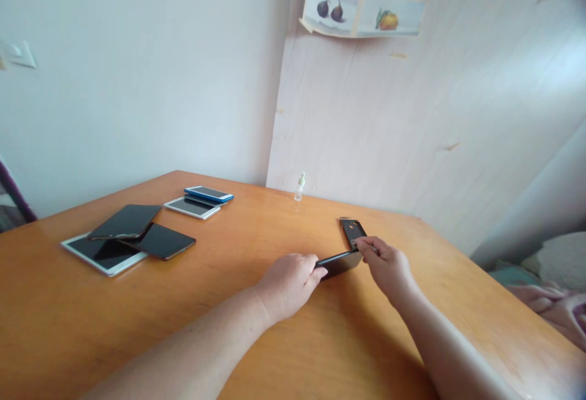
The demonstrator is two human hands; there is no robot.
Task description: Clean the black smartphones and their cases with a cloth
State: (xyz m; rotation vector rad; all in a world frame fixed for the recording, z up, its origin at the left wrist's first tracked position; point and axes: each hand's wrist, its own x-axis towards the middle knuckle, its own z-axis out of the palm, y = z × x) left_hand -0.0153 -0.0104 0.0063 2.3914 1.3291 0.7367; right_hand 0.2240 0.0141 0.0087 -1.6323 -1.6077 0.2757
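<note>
Head view: clamping the left end of a black device [341, 263] at 5 o'clock with the left hand [289, 285], thumb on the near face. Pinching with the right hand [387, 264], fingertips together at the device's right corner; too small to tell on what. Reaching in, backs of hands upward, from 7 and 5 o'clock. Slim, flat, tilted above a smooth orange-brown wooden table [137, 302], near a black case [351, 228] with rounded holes at 4 o'clock.
</note>
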